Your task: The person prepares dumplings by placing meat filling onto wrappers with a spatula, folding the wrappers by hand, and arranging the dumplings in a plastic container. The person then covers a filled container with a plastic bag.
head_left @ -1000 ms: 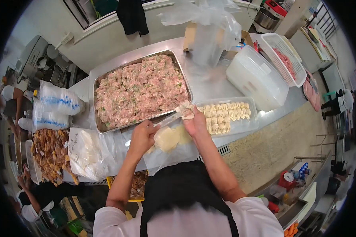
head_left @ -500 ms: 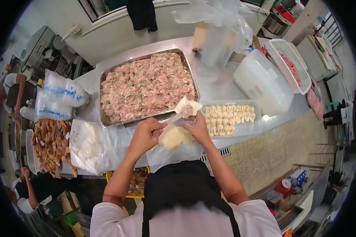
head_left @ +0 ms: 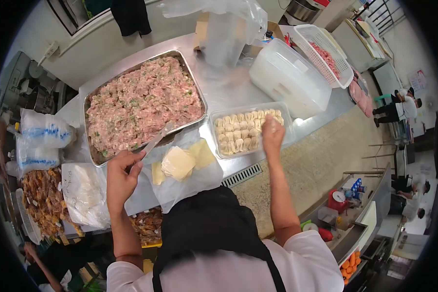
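My left hand point(head_left: 124, 176) is closed around the handle of a flat metal spatula point(head_left: 156, 141), whose tip reaches the near edge of a deep metal tray point(head_left: 204, 103) filled with minced meat point(head_left: 143, 100). To the right of that hand, a stack of square dough wrappers point(head_left: 178, 163) lies on clear plastic sheeting point(head_left: 199, 184). My right hand point(head_left: 273, 136), slightly blurred, reaches into a clear plastic container point(head_left: 288, 117) holding rows of folded dumplings point(head_left: 237, 130). Its fingers pinch together at the right end of the rows, over a dumpling they mostly hide.
Behind the container stand a large translucent box point(head_left: 292, 78) and a white basket point(head_left: 346, 73) with meat. At left are bagged plastic tubs point(head_left: 44, 126), a white bag point(head_left: 84, 192) and dark marinated meat point(head_left: 46, 199). Other people point(head_left: 404, 106) stand at far right.
My right hand has moved from the wrapper with filling to the dumpling container. My left hand has drawn left with the spatula, uncovering the wrapper stack. The whole view has shifted.
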{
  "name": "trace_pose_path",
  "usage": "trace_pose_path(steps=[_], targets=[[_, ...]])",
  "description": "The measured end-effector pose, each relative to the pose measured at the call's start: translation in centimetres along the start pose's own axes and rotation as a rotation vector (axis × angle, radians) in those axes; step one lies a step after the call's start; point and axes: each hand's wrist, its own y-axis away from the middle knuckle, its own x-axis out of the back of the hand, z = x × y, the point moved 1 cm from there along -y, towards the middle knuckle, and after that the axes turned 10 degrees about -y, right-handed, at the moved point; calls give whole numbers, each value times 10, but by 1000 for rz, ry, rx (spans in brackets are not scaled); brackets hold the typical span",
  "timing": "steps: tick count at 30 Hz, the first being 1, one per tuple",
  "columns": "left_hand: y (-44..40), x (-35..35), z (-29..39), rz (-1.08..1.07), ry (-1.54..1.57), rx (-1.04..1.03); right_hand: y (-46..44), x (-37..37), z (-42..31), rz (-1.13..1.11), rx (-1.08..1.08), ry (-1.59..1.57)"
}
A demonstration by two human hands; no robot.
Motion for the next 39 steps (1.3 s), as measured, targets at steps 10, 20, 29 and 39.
trace_pose_path(steps=[10,20,29,39], targets=[[0,-12,-13,-42,3,32,-26,58,43,-386,136,657],[4,-11,-22,-5,19,65,-22,36,64,-238,29,508],[10,-7,-37,24,-29,86,-17,29,36,-189,130,849],[17,-13,-49,39,13,202,125,-154,-20,-1047,442,264]])
